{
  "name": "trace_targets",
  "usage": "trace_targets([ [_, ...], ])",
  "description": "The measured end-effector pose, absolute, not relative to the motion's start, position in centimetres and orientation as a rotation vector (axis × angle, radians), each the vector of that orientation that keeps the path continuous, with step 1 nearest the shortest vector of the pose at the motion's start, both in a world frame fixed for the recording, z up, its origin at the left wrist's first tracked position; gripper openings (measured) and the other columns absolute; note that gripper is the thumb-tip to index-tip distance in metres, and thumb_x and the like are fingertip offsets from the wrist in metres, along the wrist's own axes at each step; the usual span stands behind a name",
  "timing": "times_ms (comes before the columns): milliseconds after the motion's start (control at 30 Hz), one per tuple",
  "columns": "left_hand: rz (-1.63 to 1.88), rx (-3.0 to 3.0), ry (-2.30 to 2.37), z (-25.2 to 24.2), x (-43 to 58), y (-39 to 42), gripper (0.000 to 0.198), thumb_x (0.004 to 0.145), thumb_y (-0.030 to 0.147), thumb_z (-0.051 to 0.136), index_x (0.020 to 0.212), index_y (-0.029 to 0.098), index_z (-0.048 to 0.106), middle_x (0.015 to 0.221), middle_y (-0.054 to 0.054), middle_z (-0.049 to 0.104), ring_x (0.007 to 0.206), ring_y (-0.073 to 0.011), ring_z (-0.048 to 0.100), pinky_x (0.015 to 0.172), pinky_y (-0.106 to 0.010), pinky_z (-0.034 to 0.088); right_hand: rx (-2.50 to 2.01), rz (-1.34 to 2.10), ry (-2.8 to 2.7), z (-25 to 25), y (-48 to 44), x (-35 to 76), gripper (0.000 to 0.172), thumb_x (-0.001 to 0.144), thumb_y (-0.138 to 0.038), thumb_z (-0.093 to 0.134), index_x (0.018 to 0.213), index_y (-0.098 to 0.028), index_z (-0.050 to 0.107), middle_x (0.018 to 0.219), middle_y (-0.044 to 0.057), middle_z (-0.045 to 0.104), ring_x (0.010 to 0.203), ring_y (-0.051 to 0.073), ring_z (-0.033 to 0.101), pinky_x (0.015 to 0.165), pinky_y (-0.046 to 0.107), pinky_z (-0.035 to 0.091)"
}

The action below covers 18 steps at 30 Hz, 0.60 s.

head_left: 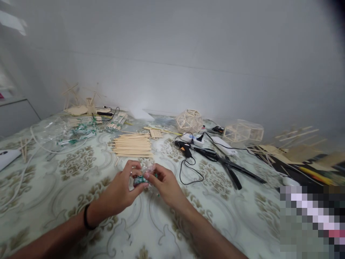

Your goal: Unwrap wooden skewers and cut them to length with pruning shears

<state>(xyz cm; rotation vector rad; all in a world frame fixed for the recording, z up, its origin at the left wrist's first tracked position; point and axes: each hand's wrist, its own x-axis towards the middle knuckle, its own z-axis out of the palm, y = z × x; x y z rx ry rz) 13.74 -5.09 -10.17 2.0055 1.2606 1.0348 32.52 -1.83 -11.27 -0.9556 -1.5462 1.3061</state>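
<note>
A crumpled clear plastic wrapper with green print point(139, 180) is between my two hands, low over the patterned tablecloth. My left hand point(126, 185) pinches it from the left, with a ring on one finger and a black band at the wrist. From the right, my right hand point(165, 183) grips the same wrapper with thumb and curled fingers. Part of the wrapper is hidden behind the fingers. Just beyond the hands lies a wide row of thin wooden sticks point(132, 145), side by side.
To the right lie a black glue gun point(185, 147) with a looped cord, a white power strip point(192, 139) and long black scissors-like tool point(229, 165). Stick-frame models point(189, 121) stand at the back. More plastic wrappers point(78, 131) lie at left. A pixelated patch covers the lower right.
</note>
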Motion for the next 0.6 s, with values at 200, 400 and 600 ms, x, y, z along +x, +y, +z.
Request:
trace_targets([
  [200,1.093,2.212,1.222,-11.5,13.9,-5.2,0.036,0.094,0.012,0.056,0.125,0.027,0.044,0.118,-0.006,0.065,0.106,-0.0216,0.071,0.092,-0.036,0.057,-1.030,1.294,-1.322,-11.3,-1.8,32.3,0.039,0.070,-0.039,0.087,0.086,-0.022,0.056,0.066,-0.006,0.064,0.057,0.012,0.049,0.054,0.022,0.035],
  [400,1.058,2.312,1.230,-11.9,13.9,-5.2,0.039,0.095,0.012,0.054,0.128,0.027,0.044,0.122,-0.008,0.065,0.114,-0.0242,0.068,0.099,-0.042,0.057,-1.096,1.009,-1.545,-11.4,-2.0,32.4,0.009,0.083,-0.029,0.076,0.081,-0.020,0.077,0.075,0.001,0.076,0.067,0.017,0.065,0.065,0.027,0.047],
  [600,1.103,2.311,1.209,-10.8,13.8,-5.1,0.032,0.092,0.006,0.050,0.118,0.024,0.045,0.108,-0.006,0.066,0.102,-0.0213,0.071,0.090,-0.035,0.060,-0.873,0.704,-1.877,-11.2,-2.3,32.7,0.015,0.095,-0.024,0.067,0.103,-0.023,0.080,0.103,0.006,0.080,0.095,0.020,0.074,0.089,0.032,0.055],
])
